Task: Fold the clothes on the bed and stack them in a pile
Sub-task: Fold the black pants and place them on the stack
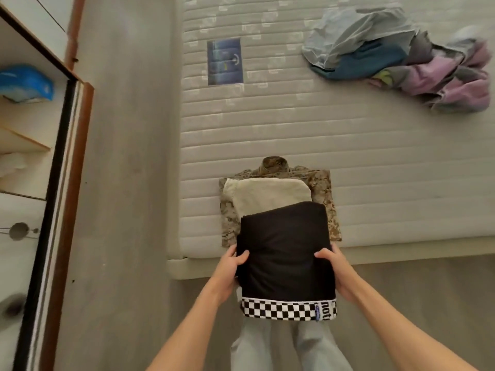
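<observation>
Black folded garment [285, 250] gripped both sides by my left hand [230, 266] and right hand [336, 269] fingers; pile [270, 194] lies just beyond the fingers, hands equally near.

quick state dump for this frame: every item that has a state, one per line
left hand: grips the black garment's left edge
right hand: grips its right edge
black garment: folded, held over the pile, checkered band toward the person
beige garment: folded, lying on the camouflage shirt
camouflage shirt: folded, bottom of the pile on the mattress
loose clothes: unfolded, crumpled heap at the far right of the mattress
cabinet: open
</observation>
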